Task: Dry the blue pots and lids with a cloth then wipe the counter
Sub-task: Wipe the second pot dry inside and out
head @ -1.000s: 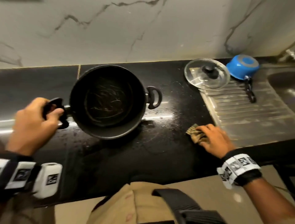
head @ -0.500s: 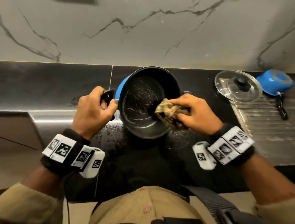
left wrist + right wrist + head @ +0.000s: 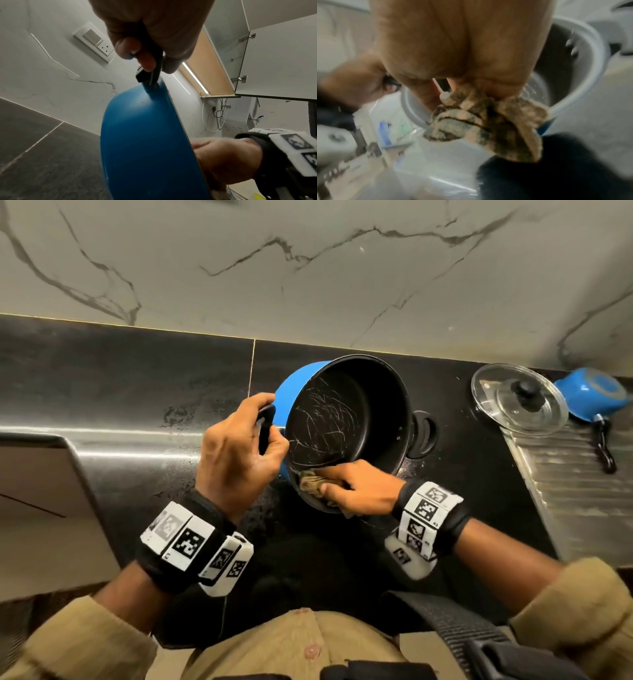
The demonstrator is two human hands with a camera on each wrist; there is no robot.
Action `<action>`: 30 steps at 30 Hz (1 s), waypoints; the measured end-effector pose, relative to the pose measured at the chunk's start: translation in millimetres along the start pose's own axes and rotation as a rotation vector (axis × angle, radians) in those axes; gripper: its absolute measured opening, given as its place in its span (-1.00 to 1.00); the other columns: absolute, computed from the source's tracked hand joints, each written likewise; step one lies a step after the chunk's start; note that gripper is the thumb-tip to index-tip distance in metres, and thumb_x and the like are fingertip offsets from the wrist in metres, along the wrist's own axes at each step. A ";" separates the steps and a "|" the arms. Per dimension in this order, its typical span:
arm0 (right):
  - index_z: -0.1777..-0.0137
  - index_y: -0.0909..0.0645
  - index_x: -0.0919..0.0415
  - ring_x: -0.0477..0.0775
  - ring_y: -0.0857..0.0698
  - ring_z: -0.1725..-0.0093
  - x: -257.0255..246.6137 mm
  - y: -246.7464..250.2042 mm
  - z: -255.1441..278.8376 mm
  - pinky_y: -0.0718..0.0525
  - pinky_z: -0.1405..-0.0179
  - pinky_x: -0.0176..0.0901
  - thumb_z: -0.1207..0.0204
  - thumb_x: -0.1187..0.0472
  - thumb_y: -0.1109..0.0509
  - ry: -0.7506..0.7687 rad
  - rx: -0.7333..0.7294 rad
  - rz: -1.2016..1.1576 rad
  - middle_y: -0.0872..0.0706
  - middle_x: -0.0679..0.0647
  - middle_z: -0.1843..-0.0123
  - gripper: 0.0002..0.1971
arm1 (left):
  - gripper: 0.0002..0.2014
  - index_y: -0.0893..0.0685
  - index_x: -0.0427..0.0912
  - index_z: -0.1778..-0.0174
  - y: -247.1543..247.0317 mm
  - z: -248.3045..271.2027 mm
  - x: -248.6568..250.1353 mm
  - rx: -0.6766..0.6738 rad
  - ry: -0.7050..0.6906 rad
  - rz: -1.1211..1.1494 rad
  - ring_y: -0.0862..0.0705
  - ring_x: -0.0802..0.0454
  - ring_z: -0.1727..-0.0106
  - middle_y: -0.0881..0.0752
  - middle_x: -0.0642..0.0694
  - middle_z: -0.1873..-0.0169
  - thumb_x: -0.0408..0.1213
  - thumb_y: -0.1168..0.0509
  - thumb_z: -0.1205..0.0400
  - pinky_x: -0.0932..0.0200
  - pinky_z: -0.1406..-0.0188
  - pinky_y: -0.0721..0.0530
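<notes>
**Over the counter's middle: big pot tilted, cloth working the near rim**

Over the middle of the black counter [image 3: 191, 392], you've got the large blue pot [image 3: 346, 419] tipped up on its side, dark scratched interior facing you. Your left hand [image 3: 236, 453] is curled tight round the black side handle [image 3: 265, 422], and the left wrist view confirms fingers wrapped on that handle with the blue wall hanging below. Your right hand [image 3: 356, 491] pinches the bunched brown patterned cloth [image 3: 313, 482] against the pot's near rim, thumb outside, fingers inside as far as I can judge; the right wrist view is blurred.

To do this well, I'd say drag the cloth right round the rim, rotating the pot with the handle hand rather than chasing it, then sweep the base in circles. A firm handle grip matters; a wet pot could twist.

Toward the counter's right end, the glass lid [image 3: 519, 398] lies flat by the ribbed draining board [image 3: 565, 491], with the small blue pot [image 3: 592, 397] upside down just beyond. Both look yet to be dried.
</notes>
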State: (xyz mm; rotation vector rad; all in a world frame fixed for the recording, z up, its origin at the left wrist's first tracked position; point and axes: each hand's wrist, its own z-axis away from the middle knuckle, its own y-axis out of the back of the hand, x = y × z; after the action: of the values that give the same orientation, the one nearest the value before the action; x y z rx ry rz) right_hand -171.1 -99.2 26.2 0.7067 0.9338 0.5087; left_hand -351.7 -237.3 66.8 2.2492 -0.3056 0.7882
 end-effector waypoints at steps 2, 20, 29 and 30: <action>-0.61 -0.41 0.03 -0.06 -0.54 -0.50 -15.6 -12.0 -3.1 -0.44 -0.55 -0.10 -0.69 0.03 -0.29 0.082 0.094 -0.216 -0.59 0.01 -0.51 -0.51 | -0.66 -0.71 -0.39 -0.23 0.8 0.8 -0.8 0.008 0.006 0.002 -0.36 0.26 0.37 -0.69 -0.13 0.38 -0.48 -0.43 -0.52 0.48 0.18 -0.46; -0.57 -0.50 0.08 0.16 -0.58 -0.46 9.5 -24.2 30.2 -0.54 -0.45 0.10 -0.43 0.21 -0.55 0.079 0.231 0.097 -0.58 0.11 -0.51 -0.34 | -0.62 -0.69 -0.37 -0.32 3.7 -6.6 1.5 -0.060 -0.009 0.036 -0.31 0.18 0.41 -0.49 0.18 0.44 -0.42 -0.36 -0.56 0.41 0.26 -0.41; -0.67 -0.28 0.25 -0.08 -0.45 -0.59 -46.9 -31.8 5.0 -0.38 -0.63 0.01 -0.44 0.32 -0.60 0.261 0.332 -0.629 -0.47 0.07 -0.61 -0.17 | -0.64 -0.69 -0.43 -0.29 6.1 -2.4 11.9 -0.085 -0.075 0.002 -0.44 0.12 0.41 -0.46 0.10 0.36 -0.48 -0.36 -0.55 0.31 0.26 -0.49; -0.67 -0.31 0.21 -0.06 -0.43 -0.60 -37.6 -34.7 7.1 -0.37 -0.63 0.12 -0.42 0.29 -0.60 0.254 0.307 -0.523 -0.47 0.07 -0.61 -0.17 | -0.64 -0.68 -0.44 -0.29 7.6 -2.1 12.3 -0.099 -0.080 -0.006 -0.44 0.12 0.41 -0.45 0.10 0.36 -0.49 -0.37 -0.55 0.33 0.27 -0.47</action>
State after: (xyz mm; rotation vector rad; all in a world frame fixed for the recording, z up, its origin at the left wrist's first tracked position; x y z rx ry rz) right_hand -180.8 -149.8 24.0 0.6454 1.4011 -0.0130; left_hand -346.3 -241.0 79.8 2.1908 -0.3679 0.6673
